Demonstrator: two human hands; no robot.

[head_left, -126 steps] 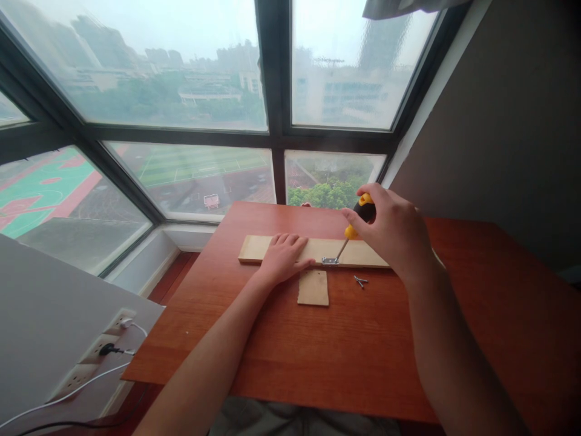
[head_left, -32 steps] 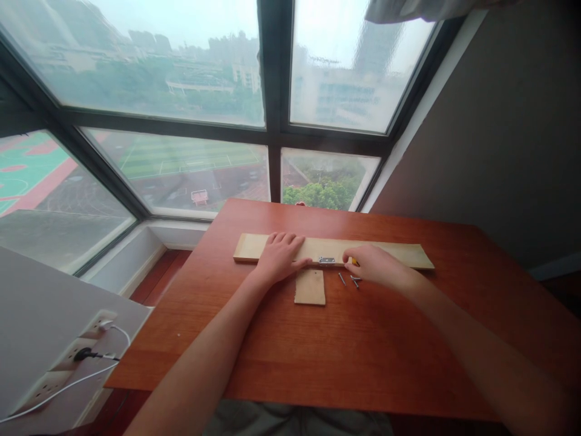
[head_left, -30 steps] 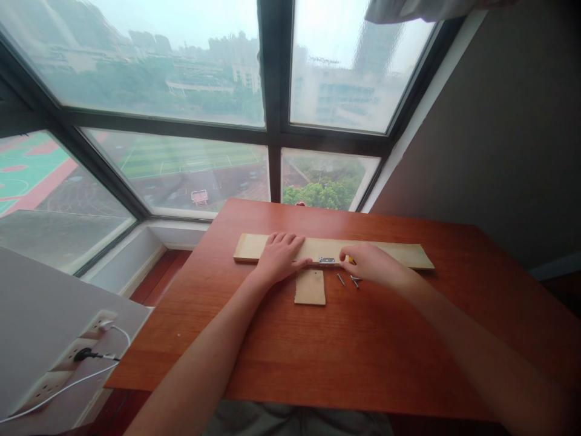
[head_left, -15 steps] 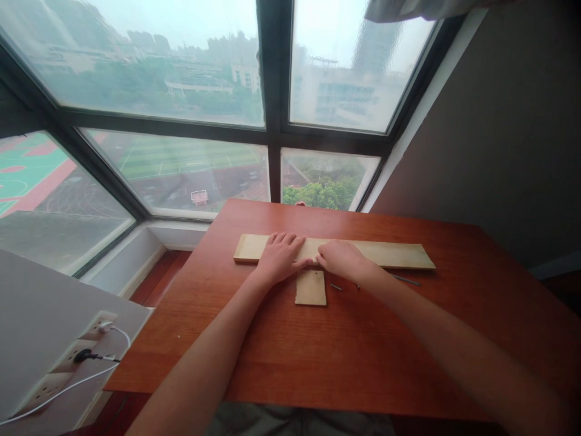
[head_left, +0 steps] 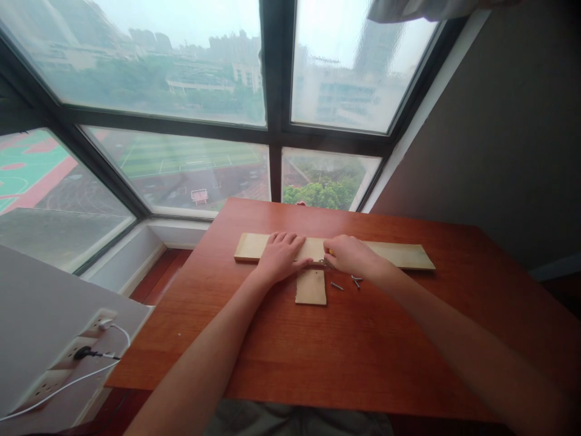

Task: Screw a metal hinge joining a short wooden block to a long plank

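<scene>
A long pale wooden board [head_left: 394,253] lies crosswise on the table. My left hand [head_left: 280,257] rests flat on its left half, fingers spread and thumb along the near edge. My right hand [head_left: 347,253] is closed at the board's middle, around a small tool with a yellow part [head_left: 331,251] showing; its kind is mostly hidden by the fingers. Small light crumbs or shavings [head_left: 324,262] appear at the near edge beside the fingertips. Just below lies a short wooden piece [head_left: 311,289] with a small hole near its top. To its right are a single screw [head_left: 336,286] and a few more screws [head_left: 356,281].
The reddish-brown wooden table [head_left: 290,357] reaches toward large windows with dark frames [head_left: 275,133]. At the lower left, wall sockets [head_left: 68,357] hold plugs with cables. A dark wall [head_left: 490,133] rises at the right.
My right hand has shifted slightly right along the board, and the yellow part now shows. More screws are uncovered; the thin dark rod at right has gone from sight, its spot covered by my forearm.
</scene>
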